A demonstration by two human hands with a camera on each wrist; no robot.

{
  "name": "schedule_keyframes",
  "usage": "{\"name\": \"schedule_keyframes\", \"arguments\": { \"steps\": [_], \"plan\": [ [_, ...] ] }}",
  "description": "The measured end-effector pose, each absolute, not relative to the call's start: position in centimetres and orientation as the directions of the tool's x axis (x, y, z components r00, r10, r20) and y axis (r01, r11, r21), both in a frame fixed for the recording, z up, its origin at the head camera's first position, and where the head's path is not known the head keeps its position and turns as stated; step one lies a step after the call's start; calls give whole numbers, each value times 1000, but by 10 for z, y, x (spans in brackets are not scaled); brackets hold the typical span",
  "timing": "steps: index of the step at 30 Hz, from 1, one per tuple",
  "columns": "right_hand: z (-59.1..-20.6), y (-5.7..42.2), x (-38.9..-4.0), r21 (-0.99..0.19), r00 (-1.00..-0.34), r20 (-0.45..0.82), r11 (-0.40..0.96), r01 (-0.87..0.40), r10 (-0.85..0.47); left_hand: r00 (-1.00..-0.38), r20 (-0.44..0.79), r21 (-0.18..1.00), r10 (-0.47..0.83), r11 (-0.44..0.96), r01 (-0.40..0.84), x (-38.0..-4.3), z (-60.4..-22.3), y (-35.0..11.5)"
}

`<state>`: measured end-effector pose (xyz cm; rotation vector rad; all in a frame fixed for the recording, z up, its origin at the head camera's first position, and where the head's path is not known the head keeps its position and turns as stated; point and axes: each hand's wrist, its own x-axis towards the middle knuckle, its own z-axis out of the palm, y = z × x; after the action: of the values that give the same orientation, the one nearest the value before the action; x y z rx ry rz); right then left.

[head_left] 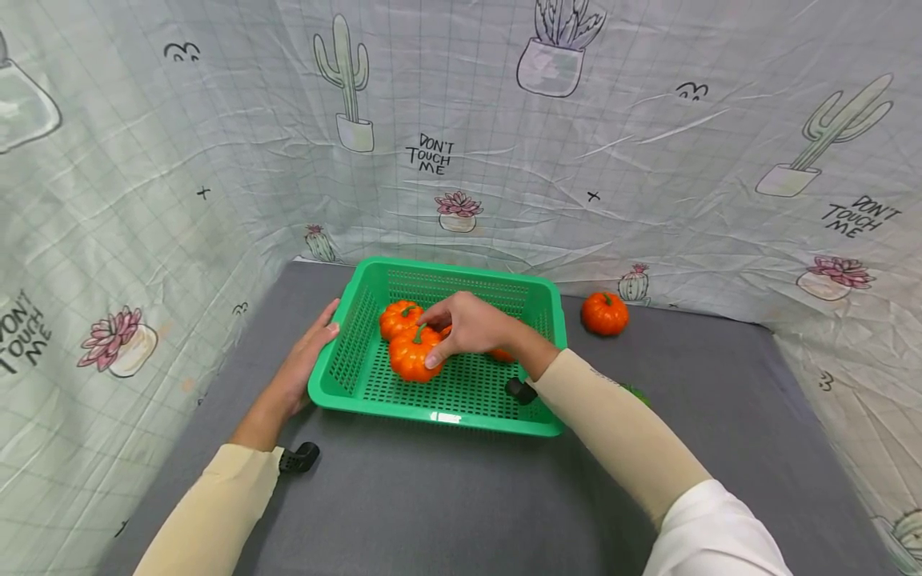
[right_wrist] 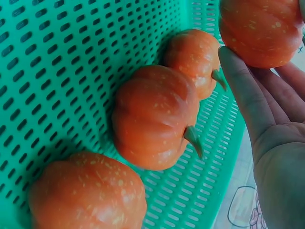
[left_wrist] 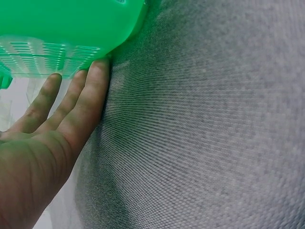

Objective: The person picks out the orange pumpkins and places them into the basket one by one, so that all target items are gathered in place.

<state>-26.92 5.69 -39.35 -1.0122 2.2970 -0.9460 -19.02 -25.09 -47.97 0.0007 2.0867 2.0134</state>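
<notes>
My right hand (head_left: 471,324) grips a small orange pumpkin (head_left: 414,354) with a green stem, thumb on the near side, inside the outline of a green plastic basket (head_left: 446,420). In the right wrist view this pumpkin (right_wrist: 261,31) is raised above the others, fingers against its side. Three more pumpkins lie in a row in the basket: one far (right_wrist: 193,62), one in the middle (right_wrist: 155,117), one close (right_wrist: 90,193). My left hand (head_left: 306,356) is at the basket's left side; the left wrist view shows its extended fingers (left_wrist: 88,98) touching the perforated outer wall.
Another orange pumpkin (head_left: 605,314) sits on the grey tabletop (head_left: 461,496), right of the basket. A green object (head_left: 637,394) is mostly hidden behind my right forearm. A printed cloth (head_left: 504,176) with cactus drawings hangs around the back and sides.
</notes>
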Motion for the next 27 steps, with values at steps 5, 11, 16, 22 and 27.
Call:
{"name": "schedule_keyframes", "arguments": {
  "steps": [5,11,16,22,27],
  "plan": [
    [-396,54,-269,-733,-631,-139,508,-452,-763,-971,-172,985,169,46,-167,-189,-480,-250],
    [-400,49,-269,-728,-621,-141,506,-463,-771,-971,-175,984,164,52,-169,-189,-481,-251],
    [-402,45,-268,-743,-632,-160,514,-429,-759,-970,-179,983,162,58,-172,-189,-481,-250],
    [-405,42,-271,-750,-632,-142,499,-434,-762,-973,-164,986,165,67,-155,-190,-480,-251],
    [-406,38,-273,-734,-615,-143,501,-459,-775,-972,-168,985,162,57,-161,-190,-480,-252]
  ]
}}
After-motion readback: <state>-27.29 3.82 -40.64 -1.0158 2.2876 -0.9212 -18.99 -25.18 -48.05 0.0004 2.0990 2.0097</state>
